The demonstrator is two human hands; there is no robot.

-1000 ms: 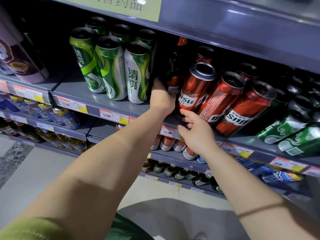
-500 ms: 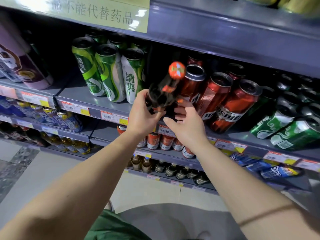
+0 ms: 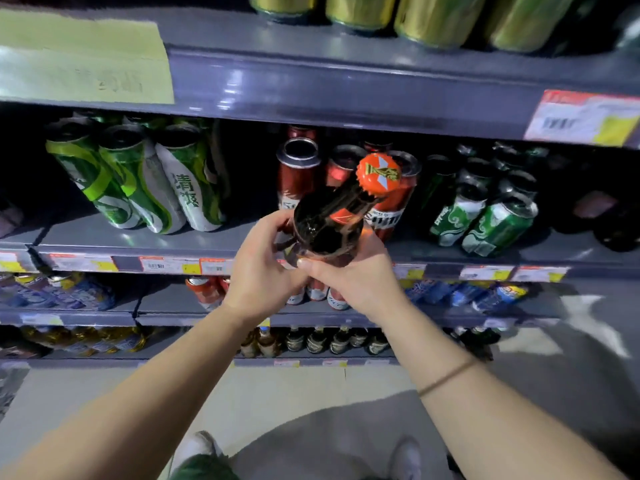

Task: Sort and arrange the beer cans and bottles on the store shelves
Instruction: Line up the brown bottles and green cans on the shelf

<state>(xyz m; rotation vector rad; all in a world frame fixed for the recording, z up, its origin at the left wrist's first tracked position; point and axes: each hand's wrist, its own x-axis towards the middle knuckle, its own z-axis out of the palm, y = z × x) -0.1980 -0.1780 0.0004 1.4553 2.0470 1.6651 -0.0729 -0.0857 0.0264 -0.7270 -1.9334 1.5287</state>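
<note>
hands: left hand (image 3: 258,271) and right hand (image 3: 356,275) both gripping the brown bottle (image 3: 329,223), cap tilting to 1 o'clock
shelf: gray shelf (image 3: 138,242) holding green cans (image 3: 138,185) at 10 o'clock
floor: pale tile floor (image 3: 294,393) showing at 6 o'clock

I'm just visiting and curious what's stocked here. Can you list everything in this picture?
dark bottle: one, brown glass with orange cap, held in front of the middle shelf
green cans: at least three in front, green and white, middle shelf, left
red cans: several, red, middle shelf behind the bottle
dark green cans: several, middle shelf, right
gold cans: four or so, top shelf
blue cans: many, lower shelf, both ends
small bottles: a row, dark, bottom shelf
price tags: many, white and yellow, shelf edges
left hand: grip on the bottle
right hand: grip on the bottle
</note>
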